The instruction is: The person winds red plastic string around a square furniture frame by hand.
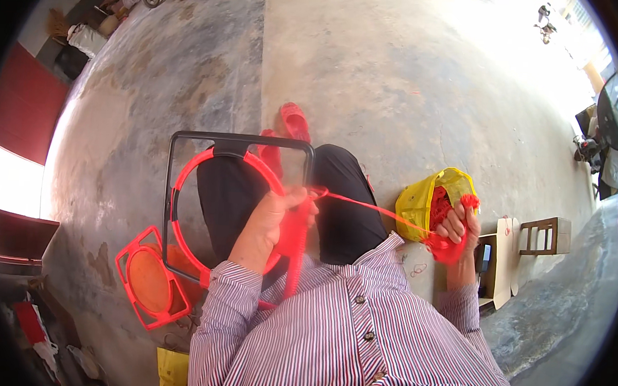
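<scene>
A black square frame [243, 138] with a red ring [179, 174] inside it rests upon my lap. My left hand [280, 216] is closed at the right side of the ring, pinching a red plastic strip [296, 252] that hangs down in front of my shirt. From there a thin stretch of the same strip runs taut across to my right hand [455, 225]. That hand is clenched round a red bundle of strip [450, 251], out to the right beside a yellow bucket [413, 205]. Motion blurs the strip near both hands.
Red material [440, 204] fills part of the bucket. A small wooden stool [546, 235] and an opened cardboard box [504, 263] stand to the right. At my left lies a red square frame with an orange disc [151, 279], above a yellow bag [172, 371].
</scene>
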Tool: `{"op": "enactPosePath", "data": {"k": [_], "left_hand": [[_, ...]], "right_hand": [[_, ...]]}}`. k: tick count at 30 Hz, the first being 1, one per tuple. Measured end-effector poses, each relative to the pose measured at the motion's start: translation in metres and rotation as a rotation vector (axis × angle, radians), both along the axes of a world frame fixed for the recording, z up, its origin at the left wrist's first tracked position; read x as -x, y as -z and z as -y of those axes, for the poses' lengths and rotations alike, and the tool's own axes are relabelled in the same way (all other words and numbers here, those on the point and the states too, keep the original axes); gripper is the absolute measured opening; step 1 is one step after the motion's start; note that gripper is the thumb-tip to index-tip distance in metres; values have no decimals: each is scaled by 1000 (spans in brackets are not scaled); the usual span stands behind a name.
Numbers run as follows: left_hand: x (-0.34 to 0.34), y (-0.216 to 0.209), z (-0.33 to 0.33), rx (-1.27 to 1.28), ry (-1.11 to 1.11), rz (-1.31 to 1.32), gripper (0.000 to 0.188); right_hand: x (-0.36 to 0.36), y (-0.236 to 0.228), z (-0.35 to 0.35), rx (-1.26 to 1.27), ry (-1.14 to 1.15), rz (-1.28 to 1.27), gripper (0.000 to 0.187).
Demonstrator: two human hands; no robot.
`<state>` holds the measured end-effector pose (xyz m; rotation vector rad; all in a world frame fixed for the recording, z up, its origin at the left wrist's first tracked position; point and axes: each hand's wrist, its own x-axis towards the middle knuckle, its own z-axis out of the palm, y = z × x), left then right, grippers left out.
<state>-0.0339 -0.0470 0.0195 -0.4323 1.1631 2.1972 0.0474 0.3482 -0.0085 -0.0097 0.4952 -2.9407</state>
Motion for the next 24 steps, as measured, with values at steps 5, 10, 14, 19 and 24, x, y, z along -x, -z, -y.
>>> {"op": "enactPosePath", "data": {"k": [5, 10, 14, 19, 24], "left_hand": [[4, 2, 6, -121, -48, 39, 22], [3, 4, -2, -90, -49, 78, 22], [0, 6, -13, -80, -15, 9, 32], [-7, 14, -22, 42, -227, -223, 44], [-9, 11, -32, 78, -342, -466, 68]], "right_hand": [[-51, 57, -25, -655, -56, 378, 18], [-15, 80, -10, -1054, 97, 648, 16], [53, 17, 48, -715, 75, 415, 29], [101, -85, 128, -1744, -130, -304, 31], [141, -47, 187, -2286, -115, -1214, 55]]}}
